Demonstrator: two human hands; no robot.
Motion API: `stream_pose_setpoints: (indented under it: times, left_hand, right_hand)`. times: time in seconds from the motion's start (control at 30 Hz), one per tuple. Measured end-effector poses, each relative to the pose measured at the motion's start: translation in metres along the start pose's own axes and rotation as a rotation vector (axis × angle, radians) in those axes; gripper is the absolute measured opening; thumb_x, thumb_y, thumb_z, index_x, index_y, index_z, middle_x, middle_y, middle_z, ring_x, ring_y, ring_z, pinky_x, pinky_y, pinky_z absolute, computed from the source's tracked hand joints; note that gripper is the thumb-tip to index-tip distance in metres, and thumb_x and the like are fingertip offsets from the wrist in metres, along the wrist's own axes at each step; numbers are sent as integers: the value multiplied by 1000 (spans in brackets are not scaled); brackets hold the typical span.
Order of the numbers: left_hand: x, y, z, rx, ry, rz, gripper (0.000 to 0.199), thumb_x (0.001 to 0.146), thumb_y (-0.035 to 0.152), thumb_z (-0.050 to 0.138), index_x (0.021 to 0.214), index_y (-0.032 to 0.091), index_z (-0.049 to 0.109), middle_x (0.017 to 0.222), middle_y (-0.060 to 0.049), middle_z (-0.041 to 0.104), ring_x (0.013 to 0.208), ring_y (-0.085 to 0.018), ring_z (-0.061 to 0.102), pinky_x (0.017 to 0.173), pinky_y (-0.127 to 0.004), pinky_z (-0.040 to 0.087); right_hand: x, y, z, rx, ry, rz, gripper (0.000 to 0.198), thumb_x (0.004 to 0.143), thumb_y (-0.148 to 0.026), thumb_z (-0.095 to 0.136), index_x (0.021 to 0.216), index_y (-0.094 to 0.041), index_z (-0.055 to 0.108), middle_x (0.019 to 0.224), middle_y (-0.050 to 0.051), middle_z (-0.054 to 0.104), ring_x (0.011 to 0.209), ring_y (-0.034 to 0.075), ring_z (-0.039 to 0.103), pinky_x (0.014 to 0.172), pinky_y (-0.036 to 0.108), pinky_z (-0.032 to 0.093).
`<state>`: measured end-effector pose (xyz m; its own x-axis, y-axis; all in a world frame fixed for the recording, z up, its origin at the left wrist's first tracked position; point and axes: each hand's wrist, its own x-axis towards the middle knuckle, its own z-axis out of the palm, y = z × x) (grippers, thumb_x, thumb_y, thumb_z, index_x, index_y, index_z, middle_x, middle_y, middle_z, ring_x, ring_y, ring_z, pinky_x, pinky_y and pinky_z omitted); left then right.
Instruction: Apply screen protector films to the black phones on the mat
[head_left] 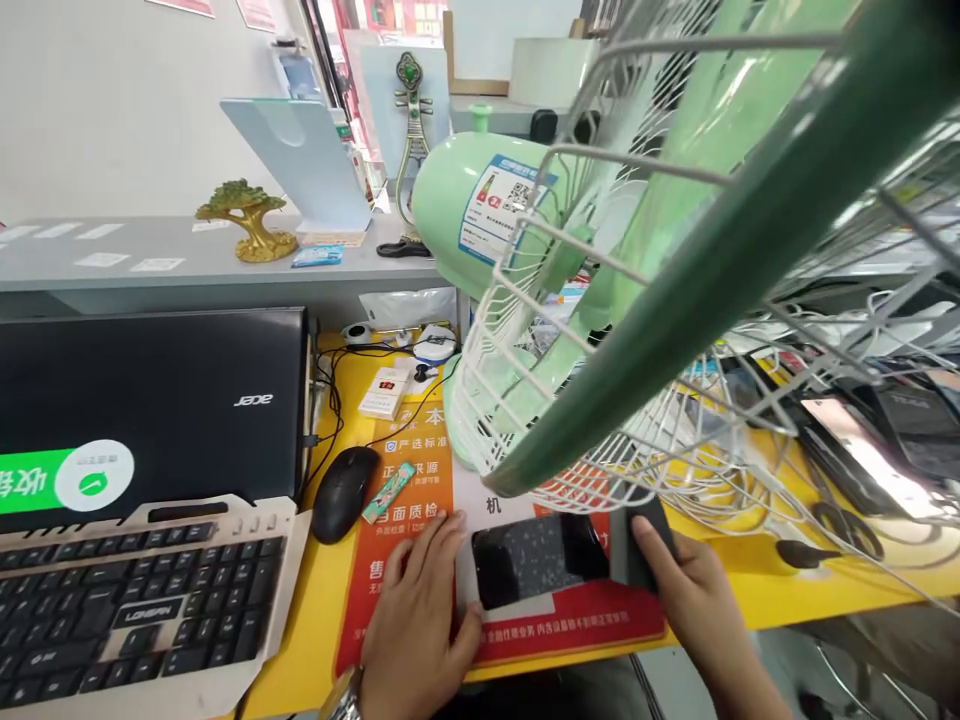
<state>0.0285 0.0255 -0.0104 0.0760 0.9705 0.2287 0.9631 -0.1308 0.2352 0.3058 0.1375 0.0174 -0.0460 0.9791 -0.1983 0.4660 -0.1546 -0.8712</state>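
A black phone-sized panel (536, 562), its glossy surface speckled with pale marks, lies on a grey backing (464, 570) on the red and orange printed mat (570, 632). My left hand (420, 610) rests at the panel's left end. Its fingers lie flat on the mat and backing, with the thumb apart near the lower corner. At the other end, my right hand (686, 575) grips a dark grey flat block (641, 548) between thumb and fingers. The block stands against the panel's right edge; its exact kind is unclear.
A green fan (480, 200) with a wire cage looms over the mat's right side. Left are a mouse (343, 492), keyboard (142, 610) and black laptop (150, 400). Tangled white cables (720, 490), scissors (847, 525) and phones lie right. A small green packet (388, 493) is near my left hand.
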Motion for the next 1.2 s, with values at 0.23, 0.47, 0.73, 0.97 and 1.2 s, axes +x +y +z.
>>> stream_pose_setpoints:
  times: [0.23, 0.47, 0.73, 0.97, 1.2]
  left_hand:
    - [2, 2, 4, 128, 29, 44, 69, 86, 33, 55, 150, 16, 35, 149, -8, 54, 138, -25, 44, 111, -41, 27]
    - [0, 1, 6, 140, 7, 33, 69, 89, 37, 56, 151, 20, 33, 147, -9, 56, 134, -28, 49, 108, -45, 34]
    - [15, 19, 0, 92, -40, 71, 69, 88, 37, 60, 151, 25, 35, 145, -4, 58, 133, -27, 51, 105, -44, 39]
    - [26, 29, 9, 102, -22, 89, 63, 88, 33, 60, 147, 23, 39, 141, -4, 61, 130, -25, 54, 102, -42, 43]
    - [16, 18, 15, 123, -79, 97, 66, 91, 34, 57, 152, 27, 32, 142, -6, 60, 131, -26, 55, 103, -44, 46]
  right_hand:
    - [-16, 22, -13, 88, 200, 39, 57, 85, -67, 58, 54, -22, 42, 52, -2, 41, 50, 12, 36, 46, 25, 30]
    - [-14, 43, -14, -124, 232, -154, 50, 92, -62, 52, 61, -23, 47, 55, -1, 50, 52, 16, 47, 49, 27, 36]
    - [16, 41, -17, -456, 367, -377, 35, 96, -53, 47, 79, -23, 56, 71, 5, 63, 68, 22, 64, 58, 30, 44]
    - [38, 55, -6, -379, 391, -429, 50, 101, -43, 43, 141, -14, 48, 120, 17, 66, 105, 29, 65, 85, 44, 55]
    - [34, 44, -6, -382, 414, -614, 37, 96, -30, 54, 132, -20, 54, 123, 15, 58, 114, 31, 55, 98, 56, 48]
